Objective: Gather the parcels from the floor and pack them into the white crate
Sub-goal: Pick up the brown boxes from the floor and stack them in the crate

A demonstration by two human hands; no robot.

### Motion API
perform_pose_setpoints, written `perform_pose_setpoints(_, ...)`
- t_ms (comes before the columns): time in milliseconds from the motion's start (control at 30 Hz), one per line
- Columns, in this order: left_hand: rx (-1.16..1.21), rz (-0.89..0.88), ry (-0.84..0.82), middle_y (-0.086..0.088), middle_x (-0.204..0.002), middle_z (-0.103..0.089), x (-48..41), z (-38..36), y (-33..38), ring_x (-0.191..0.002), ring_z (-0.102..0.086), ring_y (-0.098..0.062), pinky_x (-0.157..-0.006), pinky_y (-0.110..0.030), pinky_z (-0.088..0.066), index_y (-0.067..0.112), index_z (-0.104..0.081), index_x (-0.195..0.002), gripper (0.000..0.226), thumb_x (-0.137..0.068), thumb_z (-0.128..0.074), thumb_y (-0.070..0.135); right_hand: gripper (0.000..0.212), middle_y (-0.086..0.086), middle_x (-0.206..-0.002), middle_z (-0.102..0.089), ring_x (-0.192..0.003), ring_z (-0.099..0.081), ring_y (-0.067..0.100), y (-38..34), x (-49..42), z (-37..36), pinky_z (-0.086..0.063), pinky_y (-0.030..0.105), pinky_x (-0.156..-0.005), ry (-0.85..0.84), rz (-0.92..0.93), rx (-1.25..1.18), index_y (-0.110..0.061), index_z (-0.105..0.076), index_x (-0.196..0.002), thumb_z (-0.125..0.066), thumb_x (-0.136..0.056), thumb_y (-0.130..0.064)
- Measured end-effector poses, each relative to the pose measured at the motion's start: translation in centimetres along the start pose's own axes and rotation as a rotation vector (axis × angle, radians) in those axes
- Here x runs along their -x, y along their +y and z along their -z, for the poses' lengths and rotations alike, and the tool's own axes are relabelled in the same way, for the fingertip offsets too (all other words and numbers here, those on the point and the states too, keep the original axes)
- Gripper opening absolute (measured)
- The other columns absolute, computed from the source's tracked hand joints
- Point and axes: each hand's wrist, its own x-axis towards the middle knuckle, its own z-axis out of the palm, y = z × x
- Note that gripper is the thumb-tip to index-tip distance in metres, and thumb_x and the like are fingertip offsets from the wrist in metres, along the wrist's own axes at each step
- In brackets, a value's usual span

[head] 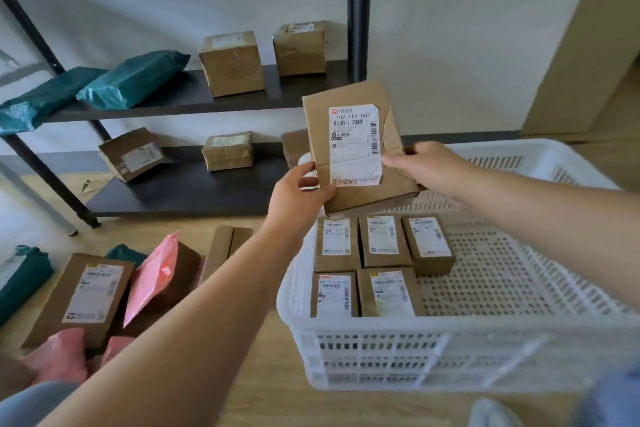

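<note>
1. Wooden floor (263,399) below, dark shelving (207,104) behind.
2. Labelled parcel (356,146) held tilted over white crate (450,326), between both hands.
3. Gripped at left edge by left hand (299,191), at right edge by right hand (422,165).
</note>
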Motion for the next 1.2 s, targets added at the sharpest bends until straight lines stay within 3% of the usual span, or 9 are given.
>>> perform_pose_setpoints(133, -0.041, 0.02, -0.156, 0.006, -0.107, -0.065, -1.8, -6.2, 0.0, -0.096, -0.064, -0.012, -0.088, -0.035, -0.056, 0.033, -0.05, -0.137, 0.05, -0.09, -0.066, 0.024, 0.047, 0.012, -0.107, -0.072, -0.1, -0.068, 0.028, 3.8, -1.1, 4.0, -0.051, 0.043, -0.095, 0.059, -0.116, 0.01, -0.004, -0.064, -0.111, -0.065, -0.086, -0.044)
perform_pose_setpoints(267, -0.089, 0.033, -0.297, 0.005, -0.098, -0.068, -3.5, -12.4, -0.7, -0.092, -0.064, -0.014, -0.09, -0.038, -0.055, 0.032, -0.056, -0.127, 0.039, -0.091, -0.064, 0.022, 0.026, 0.005, -0.106, -0.071, -0.099, -0.066, 0.026, 8.9, -1.9, 6.9, -0.05, 0.042, -0.097, 0.096, -0.258, -0.01, -0.014, -0.065, -0.097, -0.065, -0.088, -0.039)
perform_pose_setpoints(400, -0.139, 0.046, -0.387, 0.004, -0.096, -0.068, -4.8, -18.4, -2.8, -0.088, -0.066, -0.017, -0.086, -0.039, -0.056, 0.032, -0.058, -0.121, 0.032, -0.091, -0.063, 0.023, 0.045, 0.005, -0.127, -0.057, -0.118, -0.054, 0.028, 14.0, -2.9, 7.8, -0.042, 0.033, -0.097, 0.179, -0.358, -0.022, -0.008, -0.052, -0.131, -0.057, -0.094, -0.033)
perform_pose_setpoints(467, -0.175, 0.058, -0.421, 0.006, -0.093, -0.065, -5.3, -21.0, -4.0, -0.082, -0.064, -0.016, -0.08, -0.035, -0.057, 0.033, -0.056, -0.119, 0.029, -0.092, -0.061, 0.024, 0.047, 0.008, -0.127, -0.054, -0.119, -0.052, 0.031, 16.5, -3.5, 7.5, -0.04, 0.033, -0.093, 0.222, -0.404, -0.025, -0.009, -0.048, -0.134, -0.055, -0.095, -0.034)
perform_pose_setpoints(600, -0.264, 0.066, -0.482, 0.003, -0.098, -0.067, -6.4, -26.1, -6.6, -0.078, -0.066, -0.017, -0.071, -0.033, -0.057, 0.031, -0.054, -0.129, 0.038, -0.092, -0.058, 0.023, 0.034, 0.004, -0.092, -0.059, -0.074, -0.058, 0.021, 22.9, -5.5, 7.4, -0.044, 0.031, -0.061, 0.332, -0.543, -0.004, -0.015, -0.046, -0.107, -0.06, -0.085, -0.037)
perform_pose_setpoints(633, -0.281, 0.068, -0.495, 0.002, -0.098, -0.068, -6.5, -27.0, -7.2, -0.08, -0.067, -0.018, -0.074, -0.036, -0.058, 0.031, -0.055, -0.128, 0.037, -0.092, -0.057, 0.023, 0.04, 0.006, -0.095, -0.059, -0.075, -0.058, 0.021, 23.9, -5.7, 7.6, -0.044, 0.031, -0.061, 0.328, -0.576, 0.012, -0.014, -0.044, -0.113, -0.062, -0.086, -0.038)
perform_pose_setpoints(767, -0.336, 0.088, -0.546, -0.002, -0.103, -0.067, -7.1, -31.1, -9.5, -0.087, -0.067, -0.023, -0.079, -0.041, -0.057, 0.026, -0.054, -0.128, 0.036, -0.093, -0.056, 0.025, 0.074, 0.01, -0.15, -0.037, -0.131, -0.043, 0.03, 27.9, -6.9, 8.6, -0.042, 0.037, -0.096, 0.217, -0.649, 0.111, -0.011, -0.025, -0.151, -0.063, -0.091, -0.03)
perform_pose_setpoints(933, -0.401, 0.126, -0.588, 0.0, -0.101, -0.063, -8.5, -34.9, -12.5, -0.084, -0.062, -0.022, -0.062, -0.029, -0.05, 0.023, -0.053, -0.125, 0.03, -0.094, -0.052, 0.02, 0.064, 0.014, -0.143, -0.043, -0.111, -0.055, 0.033, 31.1, -8.5, 8.6, -0.056, 0.038, -0.078, 0.082, -0.783, 0.18, -0.009, -0.035, -0.146, -0.061, -0.092, -0.03)
perform_pose_setpoints(1200, -0.522, 0.128, -0.654, -0.003, -0.116, -0.061, -10.1, -36.2, -15.0, -0.095, -0.061, -0.025, -0.08, -0.037, -0.053, 0.024, -0.054, -0.124, 0.033, -0.092, -0.05, 0.019, 0.038, 0.016, -0.116, -0.058, -0.089, -0.056, 0.027, 33.4, -11.0, 6.6, -0.046, 0.033, -0.068, -0.064, -0.705, 0.338, -0.002, -0.049, -0.13, -0.051, -0.094, -0.013)
